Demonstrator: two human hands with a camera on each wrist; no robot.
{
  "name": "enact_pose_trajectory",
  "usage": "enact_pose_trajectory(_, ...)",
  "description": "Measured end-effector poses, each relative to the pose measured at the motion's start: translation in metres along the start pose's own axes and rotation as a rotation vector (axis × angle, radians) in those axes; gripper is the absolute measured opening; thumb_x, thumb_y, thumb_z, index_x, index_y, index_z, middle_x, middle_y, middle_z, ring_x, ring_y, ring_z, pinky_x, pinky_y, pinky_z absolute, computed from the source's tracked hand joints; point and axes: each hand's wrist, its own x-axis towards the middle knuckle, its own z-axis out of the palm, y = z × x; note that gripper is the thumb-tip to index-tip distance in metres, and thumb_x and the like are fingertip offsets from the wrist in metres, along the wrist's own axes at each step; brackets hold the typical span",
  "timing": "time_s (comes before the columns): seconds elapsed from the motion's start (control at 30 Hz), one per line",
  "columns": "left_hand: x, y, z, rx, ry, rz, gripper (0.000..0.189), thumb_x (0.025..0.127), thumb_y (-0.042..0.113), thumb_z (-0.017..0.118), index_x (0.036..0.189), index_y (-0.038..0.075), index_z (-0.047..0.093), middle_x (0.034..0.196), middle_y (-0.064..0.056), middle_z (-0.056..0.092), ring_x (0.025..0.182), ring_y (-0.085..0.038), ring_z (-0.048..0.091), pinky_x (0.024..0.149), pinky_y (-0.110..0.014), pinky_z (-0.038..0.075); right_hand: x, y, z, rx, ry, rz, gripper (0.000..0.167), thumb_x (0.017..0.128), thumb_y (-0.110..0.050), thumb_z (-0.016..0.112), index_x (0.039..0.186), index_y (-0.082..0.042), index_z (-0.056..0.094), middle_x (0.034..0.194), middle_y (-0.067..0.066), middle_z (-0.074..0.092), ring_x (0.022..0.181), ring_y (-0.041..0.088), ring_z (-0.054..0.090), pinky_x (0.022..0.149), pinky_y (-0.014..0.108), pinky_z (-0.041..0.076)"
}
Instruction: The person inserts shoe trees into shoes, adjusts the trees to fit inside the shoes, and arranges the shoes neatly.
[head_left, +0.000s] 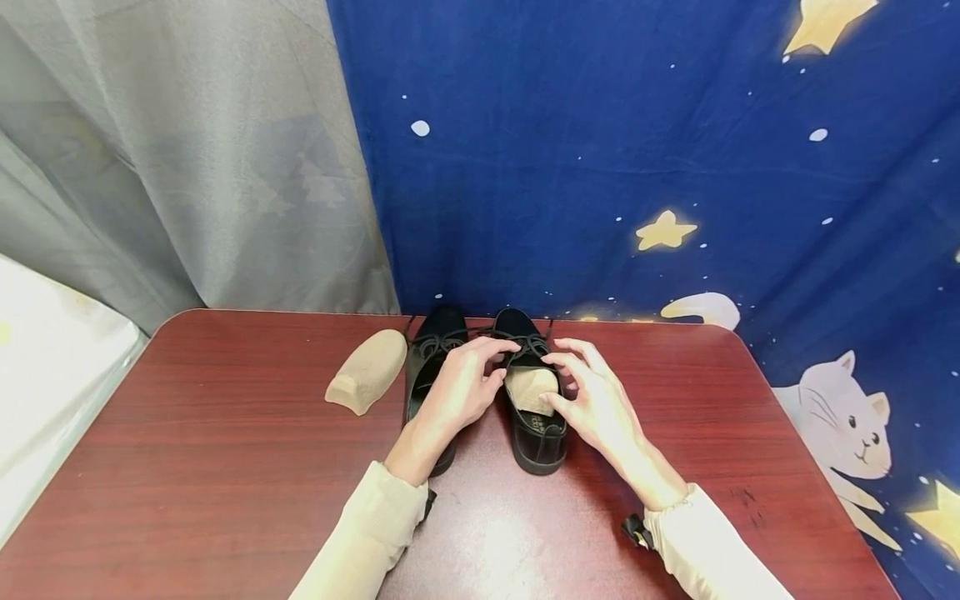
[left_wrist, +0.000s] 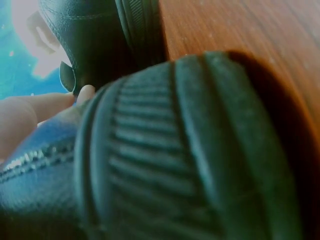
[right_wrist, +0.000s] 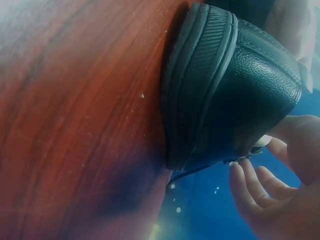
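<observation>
A pair of black lace-up shoes stands at the table's back edge, toes away from me. In the right shoe (head_left: 538, 446) sits a beige shoe insert (head_left: 534, 390), partly hidden toward the toe. My left hand (head_left: 465, 379) reaches over the left shoe (head_left: 438, 325), its fingertips at the right shoe's laces and collar, thumb and index apart. My right hand (head_left: 596, 400) is at the other side, with the thumb at the insert's edge and loosely bent fingers by the laces. The right wrist view shows these fingertips by the shoe (right_wrist: 250, 80); contact is unclear.
A second beige insert (head_left: 367, 371) lies on the red-brown table (head_left: 225, 467), left of the shoes. Behind the table hang a grey curtain (head_left: 247, 167) and a blue star-patterned curtain (head_left: 525, 167), close to the shoe toes.
</observation>
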Motion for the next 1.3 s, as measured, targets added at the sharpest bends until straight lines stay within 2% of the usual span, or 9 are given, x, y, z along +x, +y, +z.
enact_pose_trajectory(0.17, 0.0004, -0.0006, -0.0003, 0.001, -0.002, 0.001, 0.040, 0.091, 0.003, 0.068, 0.127, 0.020, 0.067, 0.122, -0.001, 0.065, 0.101, -0.017, 0.065, 0.077, -0.032, 0.050, 0.0014, -0.0002, 0.0001, 0.000, -0.001, 0.004, 0.050, 0.074, -0.014, 0.089, 0.119, -0.015, 0.069, 0.136, 0.004, 0.053, 0.084, 0.010, 0.065, 0.074, 0.030, 0.056)
enact_pose_trajectory(0.4, -0.0001, 0.0008, -0.0002, 0.011, -0.008, -0.001, 0.040, 0.091, 0.003, 0.069, 0.127, 0.020, 0.067, 0.123, 0.000, 0.065, 0.102, -0.017, 0.064, 0.084, -0.034, 0.052, 0.0027, 0.0002, 0.0009, 0.029, 0.005, -0.001, 0.063, 0.073, -0.008, 0.089, 0.130, -0.011, 0.062, 0.135, 0.004, 0.053, 0.086, 0.013, 0.065, 0.073, 0.031, 0.057)
enact_pose_trajectory(0.77, -0.0003, 0.0017, -0.0016, -0.007, -0.013, -0.008, 0.040, 0.091, 0.002, 0.069, 0.127, 0.020, 0.067, 0.126, -0.001, 0.064, 0.107, -0.021, 0.065, 0.086, -0.035, 0.052, 0.0045, 0.0034, 0.0036, 0.059, 0.010, -0.003, 0.060, 0.072, -0.006, 0.089, 0.126, -0.009, 0.065, 0.136, 0.006, 0.052, 0.084, 0.014, 0.065, 0.072, 0.032, 0.057)
enact_pose_trajectory(1.03, -0.0001, 0.0021, -0.0038, 0.009, -0.031, 0.004, 0.042, 0.090, 0.001, 0.069, 0.128, 0.019, 0.067, 0.122, -0.001, 0.065, 0.106, -0.019, 0.065, 0.084, -0.034, 0.053, 0.0054, 0.0018, 0.0032, 0.032, -0.026, 0.012, 0.062, 0.075, -0.008, 0.087, 0.132, -0.011, 0.061, 0.118, 0.006, 0.063, 0.084, 0.014, 0.066, 0.072, 0.032, 0.057)
enact_pose_trajectory(1.3, 0.0011, 0.0039, -0.0045, 0.012, -0.057, -0.004, 0.042, 0.090, 0.002, 0.069, 0.129, 0.018, 0.066, 0.125, -0.002, 0.065, 0.105, -0.022, 0.064, 0.086, -0.035, 0.052, 0.0055, -0.0012, 0.0014, 0.001, -0.051, 0.035, 0.065, 0.076, -0.009, 0.086, 0.134, -0.014, 0.059, 0.111, 0.007, 0.065, 0.082, 0.014, 0.066, 0.072, 0.032, 0.057)
